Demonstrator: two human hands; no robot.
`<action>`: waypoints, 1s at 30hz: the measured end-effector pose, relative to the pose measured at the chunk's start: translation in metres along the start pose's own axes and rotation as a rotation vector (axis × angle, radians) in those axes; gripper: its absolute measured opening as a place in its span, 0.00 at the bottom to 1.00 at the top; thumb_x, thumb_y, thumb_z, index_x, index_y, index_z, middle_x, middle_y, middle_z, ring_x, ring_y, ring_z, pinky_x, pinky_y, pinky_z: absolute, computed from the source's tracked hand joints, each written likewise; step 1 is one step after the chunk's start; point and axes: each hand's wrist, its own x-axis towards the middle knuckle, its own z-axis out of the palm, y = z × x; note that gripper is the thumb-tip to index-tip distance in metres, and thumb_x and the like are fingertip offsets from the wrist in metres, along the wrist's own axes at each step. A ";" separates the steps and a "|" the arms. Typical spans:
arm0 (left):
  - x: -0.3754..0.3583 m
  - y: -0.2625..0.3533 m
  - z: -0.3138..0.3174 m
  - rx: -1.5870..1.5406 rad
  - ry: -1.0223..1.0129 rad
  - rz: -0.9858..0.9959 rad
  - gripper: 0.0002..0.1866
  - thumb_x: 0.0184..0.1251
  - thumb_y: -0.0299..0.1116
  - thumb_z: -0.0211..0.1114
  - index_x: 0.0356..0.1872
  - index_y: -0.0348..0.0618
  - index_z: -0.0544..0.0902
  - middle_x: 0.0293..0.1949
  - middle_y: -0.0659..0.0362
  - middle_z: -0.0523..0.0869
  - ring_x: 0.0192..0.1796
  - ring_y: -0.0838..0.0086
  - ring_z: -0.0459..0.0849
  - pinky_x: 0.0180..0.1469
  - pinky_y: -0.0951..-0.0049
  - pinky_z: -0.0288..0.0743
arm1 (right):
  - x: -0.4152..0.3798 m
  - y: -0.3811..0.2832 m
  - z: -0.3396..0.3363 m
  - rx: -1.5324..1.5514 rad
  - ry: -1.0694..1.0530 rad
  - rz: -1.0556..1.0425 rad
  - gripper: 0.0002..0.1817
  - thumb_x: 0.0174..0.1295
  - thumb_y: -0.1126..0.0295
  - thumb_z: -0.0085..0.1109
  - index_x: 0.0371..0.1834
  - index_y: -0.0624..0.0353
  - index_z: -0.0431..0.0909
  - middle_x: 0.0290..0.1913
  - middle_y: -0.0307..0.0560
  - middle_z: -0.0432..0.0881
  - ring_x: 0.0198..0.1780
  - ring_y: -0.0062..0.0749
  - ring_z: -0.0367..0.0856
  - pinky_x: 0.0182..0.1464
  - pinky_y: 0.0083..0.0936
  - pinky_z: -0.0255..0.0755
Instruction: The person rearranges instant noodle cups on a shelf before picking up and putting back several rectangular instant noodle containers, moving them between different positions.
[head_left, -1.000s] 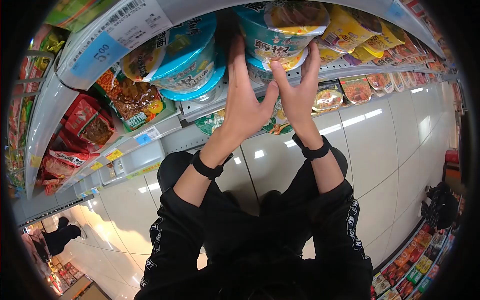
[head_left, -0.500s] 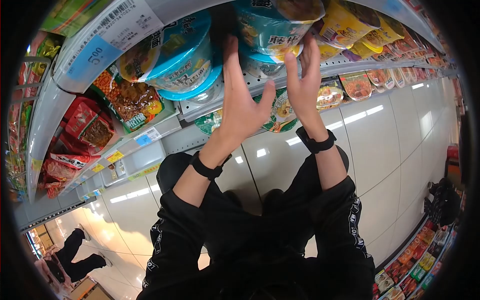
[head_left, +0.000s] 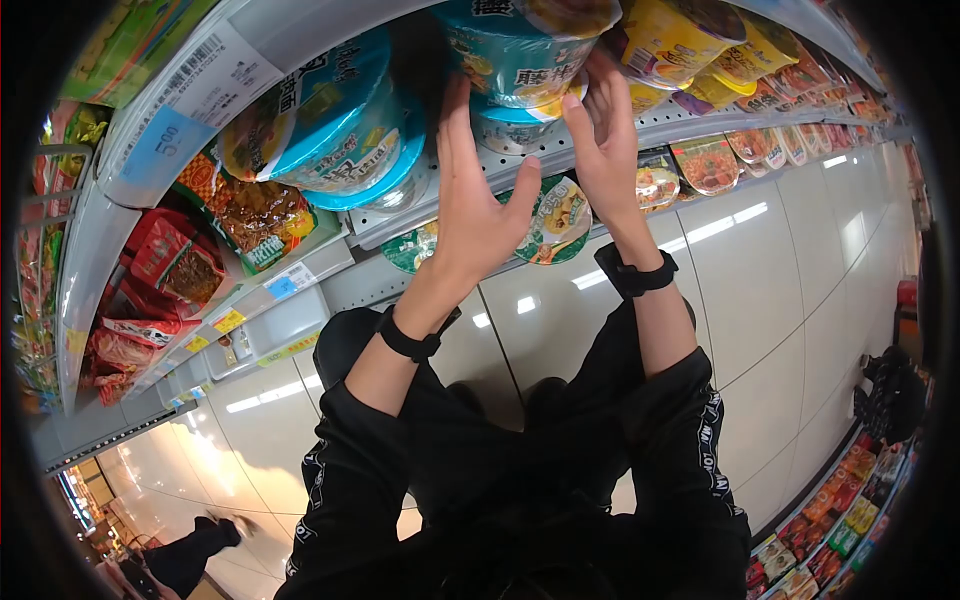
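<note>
Two teal instant noodle tubs are stacked on the shelf, the upper tub (head_left: 515, 55) above the lower tub (head_left: 513, 132). My left hand (head_left: 478, 195) is at the stack's left side, fingers stretched upward and thumb spread away. On the opposite side, my right hand (head_left: 607, 140) has its straight fingers along the tubs, close to or touching them; exact contact is hard to make out. Neither hand is wrapped around a tub. Further left stands another teal noodle stack (head_left: 345, 140), apart from my left hand. Dark bands circle both wrists.
Yellow noodle tubs (head_left: 680, 45) adjoin the stack on the right. Green-lidded bowls (head_left: 558, 222) sit on a lower shelf under my hands. Red noodle packets (head_left: 175, 260) fill the left shelf, behind a price rail (head_left: 185, 105). Another person (head_left: 190, 555) is at lower left.
The teal tubs and shelf have shifted slightly left in view. My hands stay on either side of the stack, the right one shifting slightly left. The person at lower left has moved.
</note>
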 end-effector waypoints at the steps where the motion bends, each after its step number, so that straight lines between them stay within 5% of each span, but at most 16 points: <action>1: 0.000 0.000 0.000 -0.008 0.001 0.001 0.42 0.60 0.27 0.63 0.71 0.29 0.50 0.72 0.37 0.54 0.72 0.46 0.57 0.73 0.57 0.51 | -0.001 -0.001 0.001 0.013 0.018 0.002 0.28 0.70 0.71 0.52 0.69 0.71 0.56 0.69 0.60 0.64 0.71 0.41 0.62 0.72 0.34 0.53; 30: -0.022 0.021 0.001 0.069 0.016 -0.036 0.43 0.59 0.27 0.63 0.72 0.24 0.49 0.72 0.33 0.53 0.73 0.41 0.53 0.73 0.53 0.50 | -0.013 -0.007 0.003 -0.112 0.087 0.026 0.26 0.72 0.64 0.51 0.68 0.69 0.63 0.66 0.56 0.70 0.67 0.37 0.68 0.69 0.30 0.58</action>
